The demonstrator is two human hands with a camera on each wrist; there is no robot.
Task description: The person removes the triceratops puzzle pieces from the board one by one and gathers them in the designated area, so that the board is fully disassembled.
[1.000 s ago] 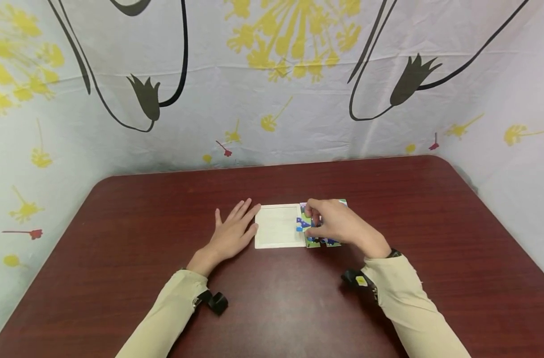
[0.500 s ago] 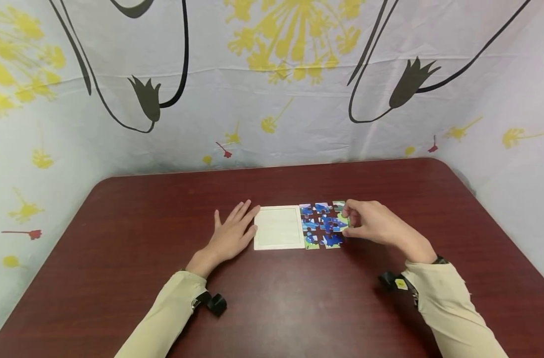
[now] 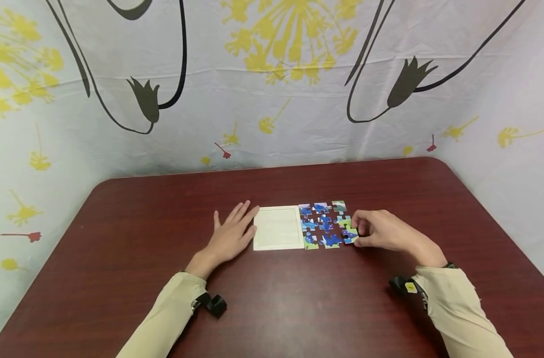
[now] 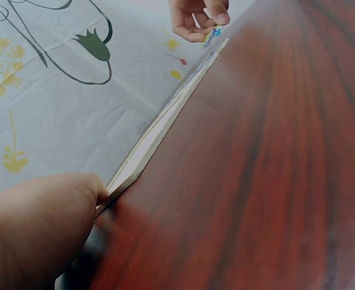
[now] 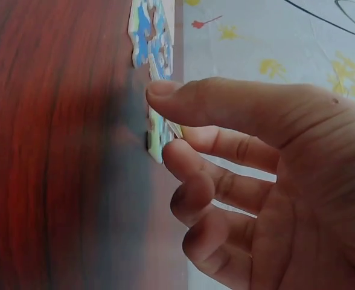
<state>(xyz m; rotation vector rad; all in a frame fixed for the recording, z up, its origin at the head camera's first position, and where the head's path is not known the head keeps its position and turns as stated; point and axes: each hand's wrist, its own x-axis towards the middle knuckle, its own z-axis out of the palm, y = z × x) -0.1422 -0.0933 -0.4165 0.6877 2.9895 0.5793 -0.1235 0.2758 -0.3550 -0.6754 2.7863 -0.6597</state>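
My right hand (image 3: 390, 232) pinches a blue and green jigsaw piece (image 3: 349, 235) between thumb and fingers, at the lower right corner of the loose pieces. In the left wrist view this jigsaw piece (image 4: 212, 37) looks raised a little off the table. Several other jigsaw pieces (image 3: 325, 223) lie in loose rows, with small gaps between them. Left of them is a flat white puzzle frame (image 3: 278, 247) with a bare inside. My left hand (image 3: 229, 237) lies with fingers spread, its thumb and forefinger touching the frame's left edge.
A dark red-brown table (image 3: 272, 298) lies under everything. Behind it hangs a pale cloth (image 3: 200, 89) printed with yellow and grey flowers. Both wrists carry small black camera mounts (image 3: 215, 304).
My right hand has moved from beside the frame to the right with a piece, then slightly further right and nearer. The left hand stays on the frame.
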